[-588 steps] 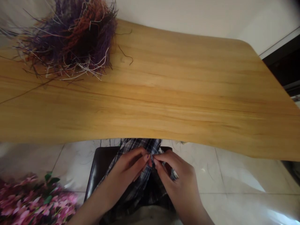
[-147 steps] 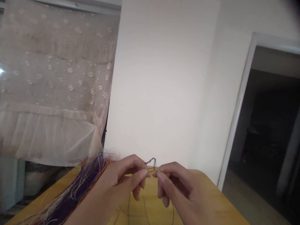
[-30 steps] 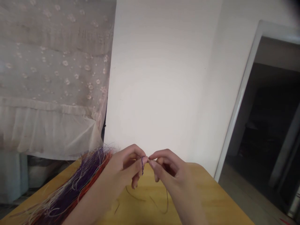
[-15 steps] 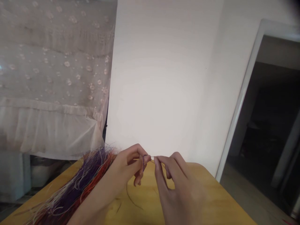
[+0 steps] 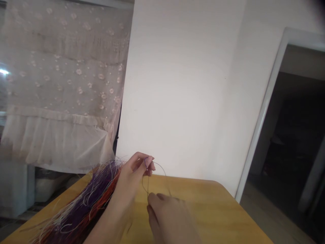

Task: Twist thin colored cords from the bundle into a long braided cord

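In my left hand [image 5: 137, 169] I pinch a short, knotted purple cord [image 5: 146, 162], just right of the shaggy bundle of purple, orange and white strands [image 5: 87, 203] on the yellow-brown wooden bench [image 5: 200, 193]. Farther right of that bundle, my right hand [image 5: 167, 215] is closed on 1 thin, dark thread [image 5: 148, 185]. I'm probably drawing it tight; next calls for steady tension.

Cord [image 5: 146, 163] over tbl [image 5: 203, 203], bundle [image 5: 85, 205] on its L, wall [image 5: 177, 91] behind.
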Demonstrator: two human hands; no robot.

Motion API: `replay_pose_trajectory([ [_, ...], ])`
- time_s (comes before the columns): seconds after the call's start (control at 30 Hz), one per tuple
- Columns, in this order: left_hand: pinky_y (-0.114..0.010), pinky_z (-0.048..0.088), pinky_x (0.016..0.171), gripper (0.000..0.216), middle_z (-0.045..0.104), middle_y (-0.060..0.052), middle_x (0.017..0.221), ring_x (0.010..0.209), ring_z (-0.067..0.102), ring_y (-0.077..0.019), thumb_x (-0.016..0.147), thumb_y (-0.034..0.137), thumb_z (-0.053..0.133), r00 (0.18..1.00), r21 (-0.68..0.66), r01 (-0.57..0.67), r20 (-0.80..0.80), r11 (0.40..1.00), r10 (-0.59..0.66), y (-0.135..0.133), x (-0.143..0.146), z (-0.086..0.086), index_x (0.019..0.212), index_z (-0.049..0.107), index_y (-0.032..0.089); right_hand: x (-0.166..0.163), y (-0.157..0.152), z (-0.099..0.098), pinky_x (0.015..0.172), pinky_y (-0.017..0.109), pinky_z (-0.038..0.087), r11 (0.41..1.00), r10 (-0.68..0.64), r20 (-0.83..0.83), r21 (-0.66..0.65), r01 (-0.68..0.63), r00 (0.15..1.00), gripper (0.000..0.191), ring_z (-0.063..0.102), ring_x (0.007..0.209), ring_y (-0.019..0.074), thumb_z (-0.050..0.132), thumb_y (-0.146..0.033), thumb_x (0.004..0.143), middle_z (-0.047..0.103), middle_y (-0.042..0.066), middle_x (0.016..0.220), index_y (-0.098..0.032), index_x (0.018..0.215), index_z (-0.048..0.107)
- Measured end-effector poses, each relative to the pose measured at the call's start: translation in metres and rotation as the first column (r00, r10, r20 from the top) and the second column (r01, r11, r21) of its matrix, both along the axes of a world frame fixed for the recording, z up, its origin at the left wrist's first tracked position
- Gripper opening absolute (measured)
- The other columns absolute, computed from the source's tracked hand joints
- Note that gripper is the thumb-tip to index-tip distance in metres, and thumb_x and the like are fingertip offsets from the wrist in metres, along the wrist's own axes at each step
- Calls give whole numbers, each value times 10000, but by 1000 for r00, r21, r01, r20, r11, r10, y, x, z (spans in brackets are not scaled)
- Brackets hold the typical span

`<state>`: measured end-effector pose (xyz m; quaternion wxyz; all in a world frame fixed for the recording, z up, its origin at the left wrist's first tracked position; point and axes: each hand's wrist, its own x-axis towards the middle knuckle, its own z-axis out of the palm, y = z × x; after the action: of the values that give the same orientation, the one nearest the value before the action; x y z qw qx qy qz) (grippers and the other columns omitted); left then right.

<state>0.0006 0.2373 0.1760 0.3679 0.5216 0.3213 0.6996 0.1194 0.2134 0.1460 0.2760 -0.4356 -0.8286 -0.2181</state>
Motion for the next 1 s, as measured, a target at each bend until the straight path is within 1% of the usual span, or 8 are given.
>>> replay_pose_trajectory([
  [0.2,-196,434,596,256,575,33,636,615,518,-97,692,377,727,977,34,-197,97,980,192,35,-36,-14,760,612,159,3,-6,12,386,247,192,896,111,211,-445,-5,971,159,614,455,172,613,-58,622,719,12,564,-207,586,657],
  [0.3,-197,430,560,263,569,40,616,557,497,-82,692,373,723,987,18,-151,48,988,150,41,-40,-16,771,602,153,11,-8,18,422,225,285,812,128,6,-575,-102,992,93,579,454,152,695,-139,584,698,-18,535,-229,602,682],
  [0.37,-200,422,529,259,560,44,598,521,482,-76,703,365,717,998,2,-68,-9,998,68,39,-34,-15,779,593,150,21,-9,24,444,223,340,832,56,-310,-510,-216,949,61,548,450,131,643,-216,687,685,-19,561,-241,686,698],
  [0.43,-202,415,515,250,561,45,583,502,481,-75,726,353,708,997,-17,33,-69,999,-34,34,-25,-13,809,585,151,30,-8,30,463,227,380,904,-32,-582,-363,-225,812,182,523,456,121,518,-294,823,662,-9,597,-246,806,693],
  [0.5,-207,418,516,253,561,52,565,487,481,-75,755,349,696,983,-39,139,-115,990,-143,29,-15,-12,865,562,165,36,-4,34,467,237,401,926,-62,-717,-302,-229,694,222,501,451,112,486,-360,858,663,1,678,-246,917,668],
  [0.7,-191,396,493,317,546,71,554,490,494,-75,775,382,694,918,-116,343,-169,932,-359,19,0,-9,890,467,193,29,7,34,365,186,362,697,-24,-889,-342,-630,456,125,427,417,69,567,-309,799,667,6,690,-191,790,609],
  [0.87,-173,386,488,289,520,94,542,483,467,-61,810,351,671,900,-93,395,-162,914,-405,17,0,-8,919,445,207,25,6,35,364,163,366,704,-64,-941,-279,-653,333,154,410,423,59,634,-262,749,653,-25,660,-207,875,566],
  [1.0,-170,360,468,282,490,96,508,467,422,-58,801,359,678,882,-107,418,-189,902,-432,18,1,-10,876,462,195,28,11,33,361,176,353,710,-59,-934,-287,-643,351,90,415,428,66,614,-262,754,633,-4,630,-176,780,617],
])
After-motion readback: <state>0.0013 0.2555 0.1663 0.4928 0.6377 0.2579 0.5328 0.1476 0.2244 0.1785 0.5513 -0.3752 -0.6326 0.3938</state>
